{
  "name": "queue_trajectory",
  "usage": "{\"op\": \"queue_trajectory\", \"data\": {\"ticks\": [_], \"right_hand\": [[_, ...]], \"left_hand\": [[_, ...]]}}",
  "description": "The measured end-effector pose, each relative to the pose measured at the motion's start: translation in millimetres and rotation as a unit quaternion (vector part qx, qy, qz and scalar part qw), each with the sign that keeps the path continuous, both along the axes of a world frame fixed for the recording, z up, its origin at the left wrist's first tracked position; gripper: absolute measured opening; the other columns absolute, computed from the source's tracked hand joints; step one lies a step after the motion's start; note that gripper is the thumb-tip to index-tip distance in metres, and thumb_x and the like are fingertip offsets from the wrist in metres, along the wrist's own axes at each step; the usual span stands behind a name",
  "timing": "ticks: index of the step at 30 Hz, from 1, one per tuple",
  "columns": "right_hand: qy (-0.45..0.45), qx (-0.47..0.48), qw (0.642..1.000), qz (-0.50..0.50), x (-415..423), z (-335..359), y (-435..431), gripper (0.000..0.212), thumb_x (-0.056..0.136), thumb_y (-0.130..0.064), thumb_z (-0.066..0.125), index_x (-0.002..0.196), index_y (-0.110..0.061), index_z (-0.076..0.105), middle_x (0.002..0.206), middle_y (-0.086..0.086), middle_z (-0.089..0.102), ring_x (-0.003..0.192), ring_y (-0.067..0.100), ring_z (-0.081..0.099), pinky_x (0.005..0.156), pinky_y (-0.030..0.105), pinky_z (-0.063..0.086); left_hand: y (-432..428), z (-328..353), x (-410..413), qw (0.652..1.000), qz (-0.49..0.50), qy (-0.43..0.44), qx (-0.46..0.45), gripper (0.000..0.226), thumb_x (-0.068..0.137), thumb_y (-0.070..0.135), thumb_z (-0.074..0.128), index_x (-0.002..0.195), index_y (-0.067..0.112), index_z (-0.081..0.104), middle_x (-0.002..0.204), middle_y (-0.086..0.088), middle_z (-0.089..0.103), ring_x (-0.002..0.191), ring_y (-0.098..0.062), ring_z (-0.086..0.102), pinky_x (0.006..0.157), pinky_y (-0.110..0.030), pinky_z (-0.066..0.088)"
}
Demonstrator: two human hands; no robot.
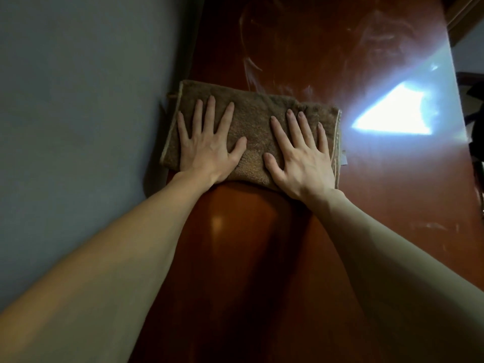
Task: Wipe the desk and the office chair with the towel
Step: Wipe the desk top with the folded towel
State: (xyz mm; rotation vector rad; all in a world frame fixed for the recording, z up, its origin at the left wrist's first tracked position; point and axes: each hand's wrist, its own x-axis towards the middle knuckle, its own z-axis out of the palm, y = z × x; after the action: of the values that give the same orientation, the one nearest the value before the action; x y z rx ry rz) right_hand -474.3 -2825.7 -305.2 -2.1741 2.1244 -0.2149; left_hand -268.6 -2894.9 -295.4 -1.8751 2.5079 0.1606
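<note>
Towel (251, 113) lies folded into a thick brown pad on the red-brown worktop (288, 35), its left end touching the grey wall (78, 100). Being soft terry, it should be light and limp. It would likely bunch or unfold if dragged by 1 corner, yet it looks grippy enough on the glossy wood that flat pressure from above will carry it along. I judge the best hold is no grasp at all, just 2 palms laid over its top face, 1 on each half.

That is how the hands sit. The left hand (207, 148) rests on the towel's left half and the right hand (301, 163) on its right half. Both are palm down, with wrists at the towel's near edge and forearms stretched forward. Fingers (210, 108) of both hands are straight and fanned apart, thumbs angled toward each other over the towel's middle, pinching nothing.

Beyond the towel's far edge, pale dusty streaks (251, 66) mark the wood, so that stretch looks unwiped. Right of the towel, a bright patch of reflected light (392, 113) glares off the surface. Dark shapes (475, 121) far right of the towel are too dim to name.
</note>
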Motion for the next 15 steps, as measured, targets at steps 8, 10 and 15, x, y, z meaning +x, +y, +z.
{"op": "queue_trajectory", "data": {"ticks": [8, 10, 15], "right_hand": [[-0.004, 0.003, 1.0, 0.018, 15, -3, 82, 0.074, 0.103, -0.065, 0.026, 0.166, -0.032, 0.007, 0.173, 0.005, 0.006, 0.16, 0.023, -0.004, 0.128, 0.054, 0.0], [-0.004, 0.004, 1.0, 0.022, 23, -3, 108, 0.074, 0.103, -0.065, 0.026, 0.166, -0.031, 0.007, 0.173, 0.006, 0.006, 0.16, 0.023, -0.003, 0.128, 0.055, 0.001], [-0.008, 0.009, 1.0, 0.026, 46, -3, 165, 0.074, 0.102, -0.063, 0.027, 0.166, -0.029, 0.01, 0.173, 0.006, 0.007, 0.16, 0.024, -0.003, 0.128, 0.056, 0.003]], "left_hand": [[82, 4, 21, 1.0, 0.002, 0.003, 0.016, 0.081, 0.093, 0.072, 0.014, 0.164, 0.036, 0.0, 0.173, -0.008, -0.004, 0.159, -0.028, -0.008, 0.124, -0.064, -0.003], [108, 4, 30, 1.0, 0.0, 0.008, 0.015, 0.081, 0.094, 0.072, 0.017, 0.164, 0.035, 0.002, 0.173, -0.008, -0.003, 0.159, -0.029, -0.007, 0.124, -0.063, -0.002], [169, -1, 55, 1.0, 0.0, 0.014, 0.008, 0.08, 0.096, 0.071, 0.02, 0.165, 0.034, 0.003, 0.173, -0.008, -0.002, 0.159, -0.028, -0.007, 0.125, -0.063, -0.003]]}}
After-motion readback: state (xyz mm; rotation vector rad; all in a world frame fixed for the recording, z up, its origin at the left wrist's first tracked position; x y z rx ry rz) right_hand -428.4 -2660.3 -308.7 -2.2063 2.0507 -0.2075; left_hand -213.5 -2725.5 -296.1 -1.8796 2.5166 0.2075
